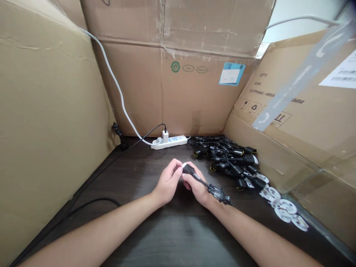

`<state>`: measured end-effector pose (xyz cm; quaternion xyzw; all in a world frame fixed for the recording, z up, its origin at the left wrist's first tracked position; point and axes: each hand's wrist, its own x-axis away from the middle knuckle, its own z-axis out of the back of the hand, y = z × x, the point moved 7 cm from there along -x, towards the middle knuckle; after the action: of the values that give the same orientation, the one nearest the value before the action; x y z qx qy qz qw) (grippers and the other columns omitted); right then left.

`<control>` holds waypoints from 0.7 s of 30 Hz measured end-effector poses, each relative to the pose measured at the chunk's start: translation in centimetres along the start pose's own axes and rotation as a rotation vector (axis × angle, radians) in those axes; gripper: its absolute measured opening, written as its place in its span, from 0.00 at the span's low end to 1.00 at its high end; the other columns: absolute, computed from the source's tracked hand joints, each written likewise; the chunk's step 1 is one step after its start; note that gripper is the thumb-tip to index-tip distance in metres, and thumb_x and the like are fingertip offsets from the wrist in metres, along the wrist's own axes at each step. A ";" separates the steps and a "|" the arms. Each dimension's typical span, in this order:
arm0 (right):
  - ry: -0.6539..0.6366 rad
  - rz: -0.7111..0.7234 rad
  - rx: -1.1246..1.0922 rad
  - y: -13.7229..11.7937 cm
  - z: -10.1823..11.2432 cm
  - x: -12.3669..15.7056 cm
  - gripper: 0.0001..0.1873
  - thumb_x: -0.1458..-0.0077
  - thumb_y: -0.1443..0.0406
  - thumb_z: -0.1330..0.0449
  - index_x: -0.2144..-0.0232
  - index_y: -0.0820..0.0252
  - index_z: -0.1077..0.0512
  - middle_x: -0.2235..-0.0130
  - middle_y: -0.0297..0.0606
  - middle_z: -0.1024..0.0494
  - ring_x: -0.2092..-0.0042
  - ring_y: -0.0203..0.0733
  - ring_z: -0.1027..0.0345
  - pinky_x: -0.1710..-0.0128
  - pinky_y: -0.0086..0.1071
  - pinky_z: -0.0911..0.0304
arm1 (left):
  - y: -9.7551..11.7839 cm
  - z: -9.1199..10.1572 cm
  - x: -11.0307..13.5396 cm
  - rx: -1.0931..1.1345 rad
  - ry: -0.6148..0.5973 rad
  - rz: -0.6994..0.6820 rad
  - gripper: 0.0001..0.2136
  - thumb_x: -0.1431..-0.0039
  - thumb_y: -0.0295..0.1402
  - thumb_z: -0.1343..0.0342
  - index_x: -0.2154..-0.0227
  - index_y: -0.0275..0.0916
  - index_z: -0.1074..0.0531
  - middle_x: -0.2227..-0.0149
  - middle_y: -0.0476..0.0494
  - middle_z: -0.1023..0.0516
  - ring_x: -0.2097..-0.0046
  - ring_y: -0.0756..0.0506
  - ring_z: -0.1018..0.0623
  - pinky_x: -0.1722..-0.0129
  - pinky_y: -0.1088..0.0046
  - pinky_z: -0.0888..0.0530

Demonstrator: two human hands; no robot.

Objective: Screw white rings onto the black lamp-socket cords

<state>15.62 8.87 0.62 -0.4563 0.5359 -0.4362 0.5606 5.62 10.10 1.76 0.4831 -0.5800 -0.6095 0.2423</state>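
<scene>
Both hands meet over the middle of the dark table. My right hand (197, 185) is closed around a black part with a cup-shaped end and a thin stem (200, 179), its bundled dark tail lying along the right wrist. The cup end points up and left, toward my left hand (169, 181). A small white piece (184, 165) sits at the cup's mouth, and the left thumb and fingers pinch it there. How far the white piece goes into the cup is hidden by the fingers.
Right of the hands lies a pile of similar black parts (232, 161), some with yellow wires. White round discs (286, 207) trail from it toward the front right. A white power strip (178, 140) stands behind, with cables running left. Cardboard walls (194, 100) surround the dark table (133, 174).
</scene>
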 end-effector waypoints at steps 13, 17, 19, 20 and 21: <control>-0.008 0.005 -0.023 -0.6 0.0 0.0 0.09 0.48 0.61 0.41 0.73 0.56 0.38 0.81 0.24 0.37 0.80 0.33 0.44 0.80 0.28 0.48 | 0.4 0.1 -0.2 -0.051 0.000 -0.013 0.12 0.35 0.42 0.48 0.69 0.39 0.36 0.77 0.55 0.32 0.80 0.54 0.32 0.81 0.79 0.36; -0.014 0.016 -0.012 -0.5 0.0 0.0 0.09 0.48 0.62 0.41 0.74 0.56 0.38 0.81 0.25 0.36 0.79 0.33 0.44 0.79 0.29 0.48 | 0.2 0.1 -0.2 -0.040 -0.016 -0.013 0.13 0.36 0.43 0.47 0.70 0.39 0.36 0.78 0.55 0.33 0.80 0.53 0.32 0.80 0.78 0.35; -0.019 0.019 -0.008 -0.4 0.0 0.1 0.08 0.48 0.63 0.41 0.73 0.56 0.38 0.81 0.25 0.36 0.79 0.33 0.44 0.78 0.29 0.48 | 0.1 0.0 -0.2 -0.012 -0.025 -0.006 0.13 0.35 0.43 0.48 0.70 0.39 0.37 0.78 0.55 0.32 0.80 0.53 0.31 0.80 0.78 0.35; -0.022 0.017 -0.006 -0.3 0.0 0.1 0.07 0.48 0.63 0.41 0.73 0.56 0.37 0.81 0.25 0.36 0.79 0.33 0.44 0.78 0.29 0.48 | 0.1 -0.1 -0.2 0.001 -0.030 0.001 0.13 0.35 0.43 0.48 0.70 0.39 0.36 0.78 0.54 0.31 0.79 0.53 0.30 0.79 0.78 0.35; -0.025 0.014 -0.006 -0.2 0.0 0.1 0.07 0.48 0.64 0.41 0.72 0.56 0.37 0.81 0.24 0.36 0.79 0.33 0.44 0.78 0.29 0.49 | 0.0 -0.1 -0.2 0.013 -0.035 0.009 0.13 0.35 0.42 0.48 0.69 0.39 0.36 0.77 0.54 0.30 0.78 0.52 0.29 0.79 0.78 0.34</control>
<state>15.62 8.75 0.77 -0.4596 0.5334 -0.4248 0.5691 5.82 10.23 1.87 0.4714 -0.5902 -0.6130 0.2316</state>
